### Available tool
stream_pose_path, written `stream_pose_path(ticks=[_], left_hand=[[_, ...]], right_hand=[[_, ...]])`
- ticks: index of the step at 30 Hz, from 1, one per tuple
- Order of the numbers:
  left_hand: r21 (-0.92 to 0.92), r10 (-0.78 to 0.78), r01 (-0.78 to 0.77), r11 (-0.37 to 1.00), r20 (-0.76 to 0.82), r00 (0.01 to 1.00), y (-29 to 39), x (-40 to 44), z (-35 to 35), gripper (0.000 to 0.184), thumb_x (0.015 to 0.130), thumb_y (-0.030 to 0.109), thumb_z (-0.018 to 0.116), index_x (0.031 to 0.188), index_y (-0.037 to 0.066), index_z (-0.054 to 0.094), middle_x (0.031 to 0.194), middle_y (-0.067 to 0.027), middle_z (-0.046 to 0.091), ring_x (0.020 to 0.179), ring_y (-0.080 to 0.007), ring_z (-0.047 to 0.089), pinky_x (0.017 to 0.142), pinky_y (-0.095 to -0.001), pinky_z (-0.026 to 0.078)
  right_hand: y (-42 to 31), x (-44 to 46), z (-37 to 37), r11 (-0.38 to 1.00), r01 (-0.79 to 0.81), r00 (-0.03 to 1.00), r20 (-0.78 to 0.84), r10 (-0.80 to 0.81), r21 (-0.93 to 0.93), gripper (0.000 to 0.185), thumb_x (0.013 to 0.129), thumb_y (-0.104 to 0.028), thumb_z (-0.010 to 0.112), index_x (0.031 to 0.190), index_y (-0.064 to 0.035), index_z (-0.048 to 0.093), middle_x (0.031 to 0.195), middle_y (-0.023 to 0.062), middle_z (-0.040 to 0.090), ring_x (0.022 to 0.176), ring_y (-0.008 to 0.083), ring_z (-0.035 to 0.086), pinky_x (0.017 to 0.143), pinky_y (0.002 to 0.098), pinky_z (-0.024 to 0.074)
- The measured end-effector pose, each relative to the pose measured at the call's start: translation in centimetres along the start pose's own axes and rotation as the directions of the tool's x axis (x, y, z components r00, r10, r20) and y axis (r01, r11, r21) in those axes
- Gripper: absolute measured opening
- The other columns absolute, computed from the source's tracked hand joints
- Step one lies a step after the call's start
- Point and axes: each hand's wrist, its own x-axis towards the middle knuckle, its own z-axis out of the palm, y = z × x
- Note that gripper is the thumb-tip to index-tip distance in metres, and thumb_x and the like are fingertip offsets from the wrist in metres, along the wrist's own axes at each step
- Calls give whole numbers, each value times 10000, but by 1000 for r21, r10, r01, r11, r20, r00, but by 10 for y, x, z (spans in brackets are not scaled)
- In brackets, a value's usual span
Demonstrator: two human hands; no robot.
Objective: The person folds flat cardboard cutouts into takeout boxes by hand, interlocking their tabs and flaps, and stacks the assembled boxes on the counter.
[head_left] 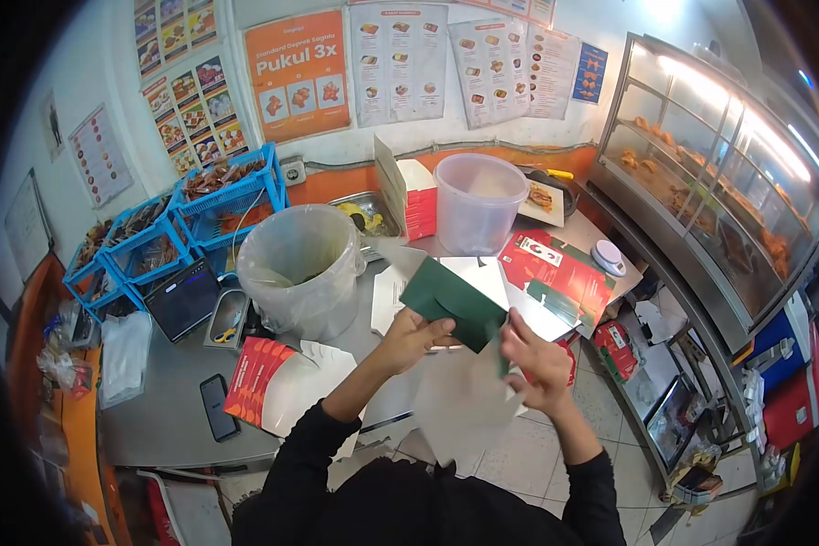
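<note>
A partly folded cardboard food box [455, 296] with a dark green side and white flaps is held up over the table's front edge. My left hand [412, 343] grips its lower left side, thumb over the green face. At its right edge, my right hand [539, 366] has its fingers closed around the card, somewhat blurred by motion. A pale flap [464, 405] hangs blurred below the hands. Behind it lie flat white box blanks [388, 296] and red and green printed box blanks [555, 268].
A red and white box blank [273, 387] and a phone [217, 408] lie on the left. Behind stand a lined bucket [314, 282], a clear tub [478, 205] and blue baskets [223, 205]. A small scale [608, 257] and a glass food warmer [714, 173] are on the right.
</note>
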Motion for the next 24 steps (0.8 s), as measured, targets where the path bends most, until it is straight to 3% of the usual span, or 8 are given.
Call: stream_pose_path(ticks=[5, 7, 10, 13, 18, 20, 21, 24], left_hand=[[280, 107, -120, 952, 59, 992, 9, -5, 22, 264, 830, 37, 495, 1088, 5, 448, 1032, -76, 542, 947, -155, 535, 758, -284, 474], [734, 52, -3, 679, -44, 998, 1, -7, 32, 248, 829, -10, 453, 1077, -19, 450, 989, -77, 550, 933, -135, 529, 746, -260, 459], [638, 364, -300, 710, 32, 931, -31, -6, 36, 265, 827, -25, 437, 1092, -32, 429, 992, -83, 537, 937, -128, 523, 745, -251, 453], [263, 325, -318, 911, 17, 945, -27, -13, 42, 285, 829, -7, 446, 1109, -35, 404, 1040, -99, 513, 958, -140, 515, 754, -258, 455], [73, 156, -148, 986, -116, 981, -25, -21, 53, 312, 807, -3, 464, 1109, -43, 396, 1051, -126, 504, 930, -166, 530, 753, -304, 451], [687, 51, -21, 726, -24, 998, -51, -25, 40, 340, 772, -12, 476, 1102, -40, 400, 1015, -153, 510, 876, -207, 548, 722, -326, 442], [747, 372, -242, 619, -8, 928, -59, -26, 50, 288, 751, -8, 479, 1036, -36, 455, 929, -166, 536, 816, -241, 554, 687, -331, 434], [865, 595, -282, 414, -23, 803, -50, -36, 57, 201, 762, 9, 478, 955, -45, 495, 865, -158, 559, 816, -268, 560, 688, -334, 438]], right_hand=[[-9, 24, -8, 794, 225, 966, 239, -103, -565, 303, 623, -99, 678, 922, -110, 633, 1003, 37, 606, 1021, 304, 523, 745, 322, 507], [-1, 21, -4, 835, 166, 984, 147, -103, -524, 299, 629, -111, 678, 924, -102, 631, 994, 35, 610, 1015, 307, 526, 741, 331, 507], [5, 16, 0, 895, 93, 996, 56, -76, -437, 304, 621, -176, 694, 916, -125, 643, 1064, 58, 580, 1083, 369, 456, 842, 447, 427], [2, 12, 5, 873, -49, 998, 9, 60, -486, 267, 588, -249, 708, 850, -217, 675, 1267, 111, 413, 1220, 457, 198, 970, 586, 107], [-16, 35, -3, 838, 38, 997, 76, 4, -544, 371, 544, -299, 725, 883, -164, 658, 1220, 156, 448, 1160, 451, 309, 949, 530, 219], [-29, 60, 12, 912, 94, 987, -83, -138, -400, 367, 554, -264, 711, 884, -126, 626, 1089, 116, 529, 1022, 350, 452, 856, 470, 345], [-41, 80, 13, 860, 244, 970, 115, -215, -447, 301, 592, -188, 668, 863, -85, 589, 919, 65, 564, 837, 243, 517, 726, 374, 417], [-48, 80, 29, 740, 489, 861, 395, -322, -462, 225, 606, -110, 631, 815, -46, 581, 847, 54, 570, 782, 195, 538, 668, 310, 436]])
